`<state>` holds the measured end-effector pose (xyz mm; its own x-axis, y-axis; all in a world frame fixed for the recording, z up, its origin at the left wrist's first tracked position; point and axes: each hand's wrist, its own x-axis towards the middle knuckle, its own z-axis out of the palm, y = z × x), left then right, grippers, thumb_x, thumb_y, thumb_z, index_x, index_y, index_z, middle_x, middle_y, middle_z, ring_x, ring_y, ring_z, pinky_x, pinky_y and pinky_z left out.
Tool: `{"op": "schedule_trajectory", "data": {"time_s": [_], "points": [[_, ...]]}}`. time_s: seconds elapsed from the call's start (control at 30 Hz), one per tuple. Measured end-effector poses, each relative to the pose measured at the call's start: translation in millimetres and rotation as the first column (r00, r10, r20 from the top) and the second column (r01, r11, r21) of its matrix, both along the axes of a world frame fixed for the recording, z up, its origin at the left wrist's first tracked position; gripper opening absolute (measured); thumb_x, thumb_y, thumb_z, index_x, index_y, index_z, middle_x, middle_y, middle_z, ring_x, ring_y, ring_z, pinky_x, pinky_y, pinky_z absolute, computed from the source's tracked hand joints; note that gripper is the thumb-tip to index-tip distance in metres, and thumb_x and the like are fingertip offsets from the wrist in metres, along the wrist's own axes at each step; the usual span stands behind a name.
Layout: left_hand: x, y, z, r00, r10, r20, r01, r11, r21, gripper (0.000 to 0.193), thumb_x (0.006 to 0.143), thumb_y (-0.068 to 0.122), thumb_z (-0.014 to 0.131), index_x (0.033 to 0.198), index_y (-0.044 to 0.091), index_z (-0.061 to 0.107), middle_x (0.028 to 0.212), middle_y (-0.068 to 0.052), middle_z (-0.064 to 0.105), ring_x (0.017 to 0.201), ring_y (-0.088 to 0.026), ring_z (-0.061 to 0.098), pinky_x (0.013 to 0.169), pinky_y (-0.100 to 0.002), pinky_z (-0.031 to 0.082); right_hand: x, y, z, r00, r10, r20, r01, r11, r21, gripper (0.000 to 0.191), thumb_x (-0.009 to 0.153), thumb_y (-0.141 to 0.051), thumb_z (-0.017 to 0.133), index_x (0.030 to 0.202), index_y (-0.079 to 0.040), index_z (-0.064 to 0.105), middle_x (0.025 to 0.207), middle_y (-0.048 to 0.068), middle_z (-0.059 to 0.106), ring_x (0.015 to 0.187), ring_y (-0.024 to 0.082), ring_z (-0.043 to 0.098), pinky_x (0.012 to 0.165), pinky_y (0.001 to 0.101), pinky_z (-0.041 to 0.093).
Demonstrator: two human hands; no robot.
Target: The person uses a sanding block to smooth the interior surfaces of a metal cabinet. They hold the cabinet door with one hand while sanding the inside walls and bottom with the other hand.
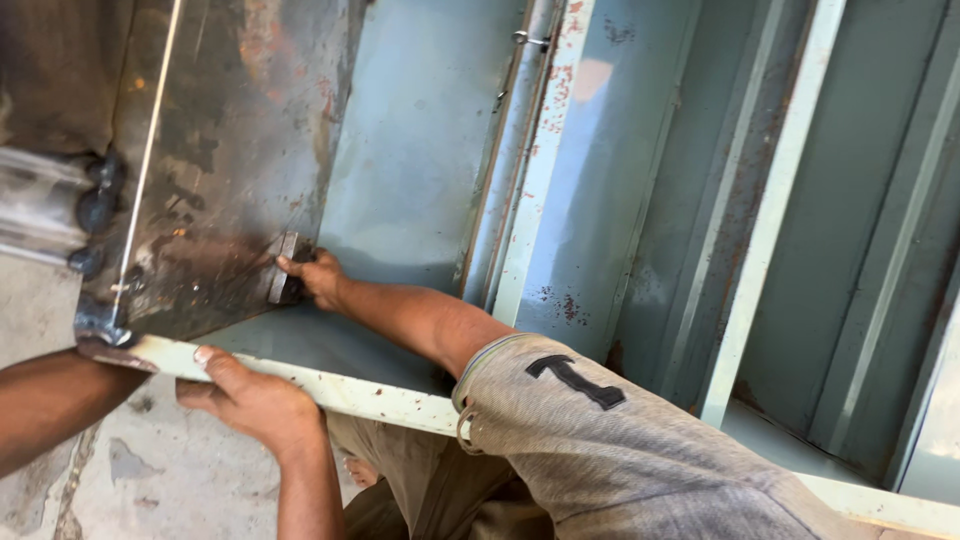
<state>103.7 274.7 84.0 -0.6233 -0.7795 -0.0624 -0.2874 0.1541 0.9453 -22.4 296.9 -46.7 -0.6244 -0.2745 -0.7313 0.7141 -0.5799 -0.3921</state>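
Rusty plate (pixel 230 150) half hides right hand (pixel 315 277), fingers clamped on block (pixel 283 268); left hand (pixel 250 400) fingers grip bar (pixel 370 397).

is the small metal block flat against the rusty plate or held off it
Flat against it: the right hand presses the small metal block onto the rusty plate; no gap shows.

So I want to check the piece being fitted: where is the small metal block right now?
In the head view, the small metal block sits left of centre, pressed against the rusty steel plate by the right hand, just above the pale painted bar.
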Motion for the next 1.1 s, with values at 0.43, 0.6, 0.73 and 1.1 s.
{"op": "schedule_trajectory", "data": {"time_s": [0.43, 0.6, 0.73, 1.1], "points": [[-3.0, 3.9, 13.1, 0.998, 0.011, 0.061, -0.016, 0.997, 0.073, 0.072, 0.108, 0.043, 0.038, 0.153, -0.01, 0.019, 0.15, -0.032, 0.035, 0.141, -0.037, 0.045, 0.116, -0.046, 0.04, -3.3, -11.3, -25.1, 0.997, 0.079, 0.019, -0.08, 0.995, 0.054, 0.084, 0.077, -0.028, 0.084, 0.145, -0.005, 0.039, 0.131, 0.017, 0.063, 0.115, 0.033, 0.063, 0.09, 0.0539, 0.054], [-1.5, 1.9, 8.3, 1.0, -0.014, 0.009, 0.014, 0.998, 0.06, 0.074, 0.11, 0.041, 0.04, 0.153, -0.012, 0.013, 0.153, -0.033, 0.03, 0.145, -0.038, 0.042, 0.12, -0.047, 0.038, -8.5, -5.6, -21.5, 0.999, 0.041, -0.014, -0.041, 0.999, -0.01, 0.088, 0.075, -0.027, 0.085, 0.145, -0.002, 0.036, 0.133, 0.021, 0.06, 0.119, 0.037, 0.061, 0.095, 0.0565, 0.055], [2.1, -1.5, 2.5, 1.0, -0.017, -0.014, 0.018, 0.997, 0.077, 0.073, 0.111, 0.04, 0.042, 0.153, -0.013, 0.013, 0.152, -0.035, 0.031, 0.145, -0.038, 0.042, 0.121, -0.046, 0.039, -18.8, 1.6, -26.5, 0.992, 0.096, -0.088, -0.093, 0.995, 0.032, 0.085, 0.079, -0.033, 0.083, 0.142, 0.009, 0.044, 0.131, 0.026, 0.061, 0.118, 0.04, 0.06, 0.095, 0.0589, 0.052], [1.1, -4.5, -2.1, 1.0, 0.002, 0.006, -0.002, 0.998, 0.06, 0.072, 0.111, 0.04, 0.043, 0.151, -0.012, 0.015, 0.15, -0.035, 0.031, 0.143, -0.038, 0.042, 0.12, -0.047, 0.039, -34.1, 39.2, -42.7, 0.978, 0.209, 0.002, -0.207, 0.969, -0.133, 0.05, 0.08, -0.035, 0.074, 0.111, 0.004, 0.068, 0.088, 0.021, 0.073, 0.073, 0.035, 0.072, 0.063, 0.0509, 0.061]]}}
